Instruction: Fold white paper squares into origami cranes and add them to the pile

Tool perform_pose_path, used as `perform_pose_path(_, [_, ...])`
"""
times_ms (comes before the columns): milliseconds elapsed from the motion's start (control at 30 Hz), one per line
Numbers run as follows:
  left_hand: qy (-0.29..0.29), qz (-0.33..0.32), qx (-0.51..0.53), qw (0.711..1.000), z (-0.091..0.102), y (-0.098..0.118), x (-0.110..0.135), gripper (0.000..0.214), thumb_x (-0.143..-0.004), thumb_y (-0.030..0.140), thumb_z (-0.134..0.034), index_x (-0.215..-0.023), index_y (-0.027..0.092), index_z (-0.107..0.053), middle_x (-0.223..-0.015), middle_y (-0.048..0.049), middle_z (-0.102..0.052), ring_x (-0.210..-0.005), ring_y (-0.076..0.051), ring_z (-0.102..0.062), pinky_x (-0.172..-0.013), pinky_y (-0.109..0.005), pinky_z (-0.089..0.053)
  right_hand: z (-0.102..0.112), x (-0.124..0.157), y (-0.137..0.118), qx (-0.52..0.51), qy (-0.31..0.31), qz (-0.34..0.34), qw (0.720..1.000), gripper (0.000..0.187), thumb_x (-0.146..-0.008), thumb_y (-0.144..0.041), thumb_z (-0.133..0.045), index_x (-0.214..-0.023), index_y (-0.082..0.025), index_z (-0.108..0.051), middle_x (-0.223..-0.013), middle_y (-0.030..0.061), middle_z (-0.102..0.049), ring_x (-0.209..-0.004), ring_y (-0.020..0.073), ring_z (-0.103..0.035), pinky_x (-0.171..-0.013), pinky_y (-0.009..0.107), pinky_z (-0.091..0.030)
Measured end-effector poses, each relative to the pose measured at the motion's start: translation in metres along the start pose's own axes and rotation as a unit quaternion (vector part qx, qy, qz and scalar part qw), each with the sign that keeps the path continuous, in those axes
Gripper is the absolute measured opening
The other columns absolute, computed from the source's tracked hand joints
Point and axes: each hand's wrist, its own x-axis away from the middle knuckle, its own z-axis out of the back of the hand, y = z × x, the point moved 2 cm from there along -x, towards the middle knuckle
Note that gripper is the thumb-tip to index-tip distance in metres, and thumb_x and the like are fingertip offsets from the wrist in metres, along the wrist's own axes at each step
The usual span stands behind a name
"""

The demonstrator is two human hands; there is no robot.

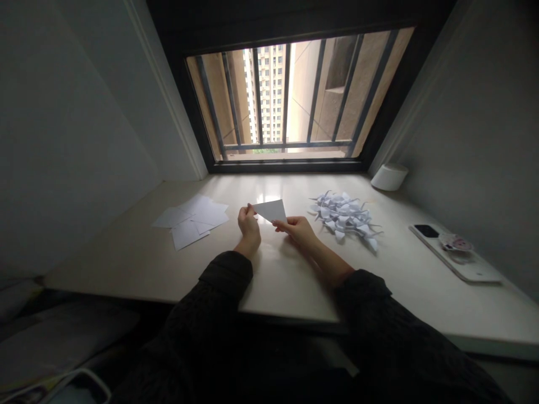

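Observation:
Between my two hands is a piece of white paper (pixel 273 210) folded into a triangle, held above the sill. My left hand (pixel 249 225) pinches its left corner between thumb and fingers. At the lower right edge, the thumb and fingers of my right hand (pixel 297 229) are closed on the same paper. Off to the left lie several loose white paper sheets (pixel 197 217), overlapping. To the right of my hands is a heap of folded white paper cranes (pixel 345 214) with pointed tips.
The white windowsill (pixel 286 280) carries everything. A phone (pixel 455 255) with a pinkish grip on its back lies at the right. Near the window's right corner stands a small white rounded object (pixel 389 177). The dark-framed barred window (pixel 286 163) closes off the back.

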Motion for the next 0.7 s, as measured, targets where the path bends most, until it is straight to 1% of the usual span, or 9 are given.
perform_pose_path(200, [0.013,0.005,-0.012,1.0,0.0,-0.002,-0.002,0.03,-0.086,0.042,-0.043,-0.065,0.02,-0.044,-0.068,0.0002,-0.049,-0.069,-0.013,-0.049,-0.07,-0.027,-0.038,-0.002,0.001,0.001,-0.014,-0.016,0.006,1.0,0.037,-0.064,-0.052,-0.071,-0.065,-0.015,-0.073,-0.064,0.0073,-0.07,-0.062,0.018,-0.061,-0.062,0.028,-0.042])
perform_pose_path(367, [0.02,0.009,-0.004,1.0,0.001,-0.002,-0.003,0.028,-0.084,0.04,-0.045,-0.064,0.02,-0.044,-0.069,-0.0002,-0.05,-0.072,-0.014,-0.05,-0.072,-0.028,-0.037,-0.002,0.0,0.002,-0.013,-0.019,0.004,1.0,0.037,-0.065,-0.052,-0.071,-0.065,-0.015,-0.073,-0.062,0.0065,-0.069,-0.059,0.0166,-0.06,-0.061,0.028,-0.041])
perform_pose_path(500, [0.022,0.008,0.008,1.0,0.0,-0.004,-0.003,0.028,-0.082,0.04,-0.047,-0.064,0.019,-0.046,-0.069,-0.0003,-0.051,-0.071,-0.014,-0.05,-0.071,-0.028,-0.037,-0.003,0.0,0.001,-0.012,-0.018,0.003,1.0,0.037,-0.064,-0.051,-0.07,-0.064,-0.015,-0.073,-0.062,0.0067,-0.069,-0.06,0.0169,-0.06,-0.061,0.028,-0.041])
perform_pose_path(600, [0.04,0.005,0.02,0.999,0.003,-0.006,-0.011,0.027,-0.083,0.039,-0.045,-0.066,0.018,-0.049,-0.07,-0.0007,-0.053,-0.07,-0.014,-0.051,-0.068,-0.028,-0.038,-0.001,0.002,-0.001,-0.015,-0.017,-0.009,1.0,0.037,-0.063,-0.051,-0.071,-0.064,-0.014,-0.072,-0.062,0.0067,-0.069,-0.06,0.0171,-0.06,-0.061,0.028,-0.041])
perform_pose_path(700, [0.079,0.011,0.052,0.995,0.014,-0.006,-0.027,0.026,-0.084,0.036,-0.041,-0.071,0.017,-0.052,-0.076,-0.0025,-0.057,-0.07,-0.014,-0.054,-0.064,-0.027,-0.038,0.008,0.002,-0.002,-0.011,0.001,-0.028,1.0,0.036,-0.061,-0.05,-0.073,-0.064,-0.014,-0.072,-0.061,0.0065,-0.068,-0.06,0.0163,-0.059,-0.06,0.027,-0.041])
